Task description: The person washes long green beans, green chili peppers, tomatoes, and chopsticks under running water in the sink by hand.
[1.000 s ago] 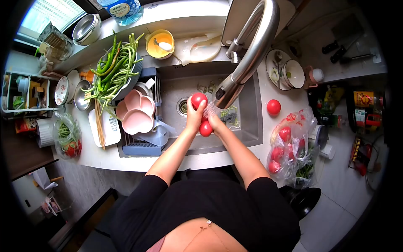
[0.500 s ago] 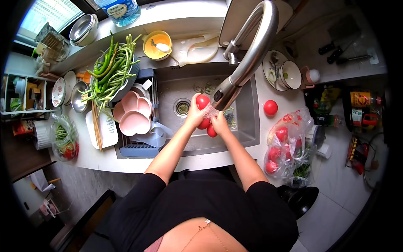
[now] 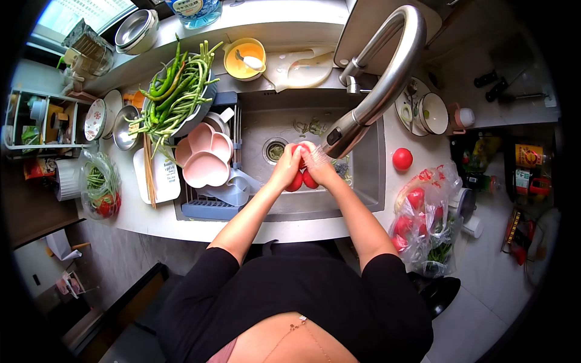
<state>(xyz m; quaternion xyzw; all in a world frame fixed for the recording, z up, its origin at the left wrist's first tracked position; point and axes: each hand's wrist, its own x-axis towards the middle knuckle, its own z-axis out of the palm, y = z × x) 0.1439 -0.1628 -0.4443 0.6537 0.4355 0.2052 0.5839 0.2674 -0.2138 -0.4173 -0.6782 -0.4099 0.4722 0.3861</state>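
Over the sink (image 3: pixel 357 199), my left hand (image 3: pixel 288 164) and my right hand (image 3: pixel 318 166) are cupped together around several red tomatoes (image 3: pixel 295 181). Two tomatoes show below my hands, and a bit of red shows between my fingers. Water from the grey faucet (image 3: pixel 348 134) runs over my right hand. Green scraps (image 3: pixel 310 126) lie on the sink floor behind my hands, near the drain (image 3: pixel 275 150).
A dish rack (image 3: pixel 212 210) with pink dishes (image 3: pixel 206 154) stands left of the sink, by a bowl of green beans and peppers (image 3: pixel 175 91). On the right are one tomato (image 3: pixel 402 159), a bag of tomatoes (image 3: pixel 417 221) and stacked bowls (image 3: pixel 434 113).
My right hand has moved up from the lower tomatoes to meet my left hand, and both now cover the upper tomato. The view has shifted slightly.
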